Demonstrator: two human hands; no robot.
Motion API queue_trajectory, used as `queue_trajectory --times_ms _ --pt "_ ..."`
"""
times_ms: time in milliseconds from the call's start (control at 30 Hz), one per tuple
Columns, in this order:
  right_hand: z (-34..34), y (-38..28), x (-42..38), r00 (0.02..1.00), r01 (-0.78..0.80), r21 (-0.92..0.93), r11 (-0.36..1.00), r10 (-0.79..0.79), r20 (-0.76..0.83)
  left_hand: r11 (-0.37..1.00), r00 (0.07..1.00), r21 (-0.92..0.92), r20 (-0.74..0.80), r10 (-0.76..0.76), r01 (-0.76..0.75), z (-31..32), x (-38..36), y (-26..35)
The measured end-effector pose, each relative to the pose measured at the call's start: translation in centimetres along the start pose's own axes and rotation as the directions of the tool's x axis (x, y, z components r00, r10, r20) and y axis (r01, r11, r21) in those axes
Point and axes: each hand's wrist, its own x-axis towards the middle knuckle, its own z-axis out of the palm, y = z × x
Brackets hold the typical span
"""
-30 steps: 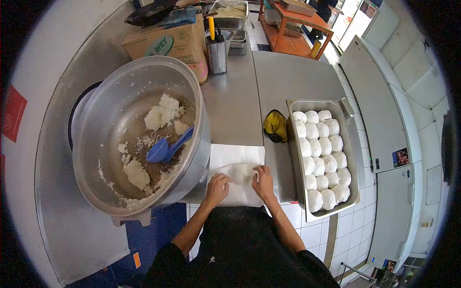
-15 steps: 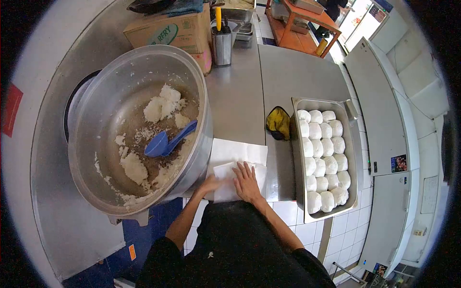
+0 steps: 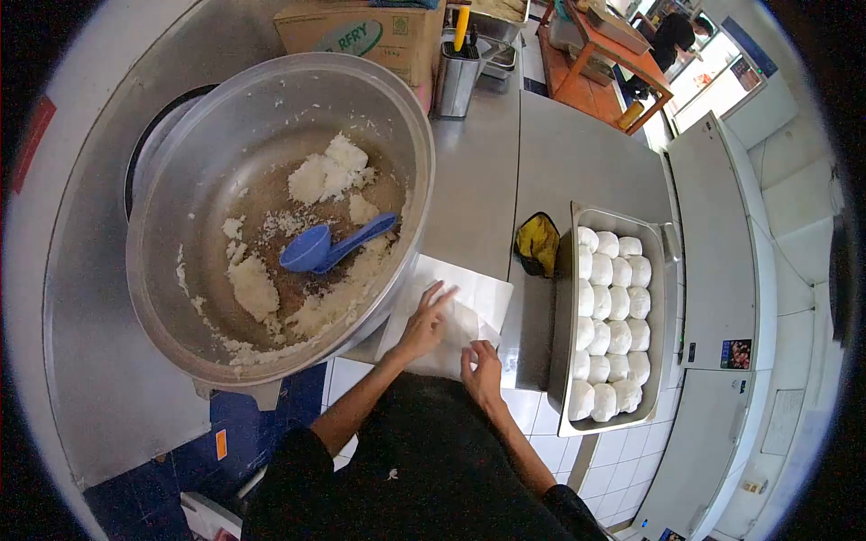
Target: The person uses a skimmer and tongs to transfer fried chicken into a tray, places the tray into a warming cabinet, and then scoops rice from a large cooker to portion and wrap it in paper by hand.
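White sheets of paper point(image 3: 483, 290) lie on the steel counter in front of me, with a folded part under my hands. My left hand point(image 3: 424, 331) rests on the paper's left side, fingers stretched out and apart. At the near right edge, my right hand point(image 3: 484, 368) has bent fingers closed on a paper edge; its fingertips are partly hidden. To the left stands a large metal pot point(image 3: 408, 117) with clumps of cooked rice point(image 3: 253, 287) and a blue scoop point(image 3: 307, 250) inside. To the right, a deep steel pan point(image 3: 566, 361) holds rows of white rounded bundles point(image 3: 619, 307).
A yellow and black cloth point(image 3: 538, 243) lies beside the steel pan. Behind the pot are a cardboard box point(image 3: 397, 45) and a metal utensil holder point(image 3: 457, 83) with a yellow handle. Farther back, a person point(image 3: 669, 41) stands near an orange shelf point(image 3: 591, 63).
My left hand has slid forward onto the paper, fingers now spread. My right hand has drawn back from lying flat to the paper's near edge, fingers bent. The view has shifted slightly.
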Motion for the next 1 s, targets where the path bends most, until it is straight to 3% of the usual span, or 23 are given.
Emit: queue_trajectory --times_ms 33,67,133,167,233,333,367,433,500,533,600,767,833,900,967,1000 --pt "-0.3 -0.3 0.3 0.992 -0.127 0.202 0.971 0.128 0.006 0.909 0.982 0.380 0.143 0.124 -0.171 -0.5 0.4 1.5" --pt "-0.2 0.9 0.9 0.996 -0.048 0.151 0.987 0.058 -0.065 0.910 0.982 0.377 0.138 0.127 -0.171 -0.8 0.9 0.9" --pt "0.2 2.4 2.1 0.988 -0.023 0.106 0.994 0.039 -0.152 0.733 0.869 0.468 0.273 0.412 -0.494 -1.5 2.1 -1.1" --pt "0.5 3.1 2.7 0.971 -0.008 0.064 0.998 0.023 -0.238 0.731 0.867 0.466 0.273 0.417 -0.499 -1.7 2.5 -1.7" --pt "1.0 4.0 3.8 0.963 -0.010 0.021 1.000 0.015 -0.269 0.848 0.944 0.475 0.317 0.085 -0.236 -2.0 3.0 -2.3" --pt "1.1 4.2 4.7 0.973 -0.076 0.132 0.988 0.103 -0.206 0.816 0.964 0.543 0.259 0.059 -0.196 -1.4 3.1 -2.3" --pt "0.9 4.1 4.8 0.976 -0.145 0.149 0.978 0.166 -0.140 0.816 0.964 0.544 0.259 0.059 -0.196 -0.9 2.9 -2.2" --pt "0.5 3.5 4.7 0.971 -0.214 0.161 0.964 0.227 -0.069 0.784 0.907 0.461 0.145 0.396 -0.416 0.0 2.2 0.5" --pt "0.3 3.3 4.3 0.968 0.022 0.102 0.995 0.004 -0.249 0.743 0.891 0.493 0.208 0.404 -0.452 -0.2 1.9 0.3" --pt "0.4 3.2 4.1 0.971 0.023 0.101 0.995 0.002 -0.238 0.696 0.869 0.520 0.274 0.412 -0.494 -0.4 1.8 0.3" --pt "0.3 3.2 4.2 0.959 0.082 0.112 0.990 -0.048 -0.279 0.736 0.892 0.505 0.278 0.356 -0.451 -0.9 1.9 0.6" --pt "0.7 4.4 5.5 0.979 -0.074 0.242 0.967 0.116 -0.167 0.799 0.931 0.479 0.218 0.294 -0.364 -0.7 2.3 -2.3" --pt "0.9 4.2 5.8 0.974 -0.095 0.298 0.950 0.151 -0.169 0.858 0.975 0.464 0.112 0.192 -0.222 -0.5 1.8 -3.7" --pt "1.5 3.8 5.8 0.963 -0.215 0.177 0.961 0.239 -0.128 0.880 0.979 0.431 0.065 0.191 -0.201 0.1 1.4 -4.4" --pt "2.2 4.6 5.0 0.958 -0.245 0.184 0.952 0.267 -0.106 0.901 0.983 0.396 0.018 0.183 -0.176 0.2 0.8 -4.9" --pt "2.6 5.6 4.2 0.986 -0.094 0.010 0.996 0.095 -0.139 0.856 0.975 0.470 0.054 0.215 -0.215 -0.2 0.3 -5.2"
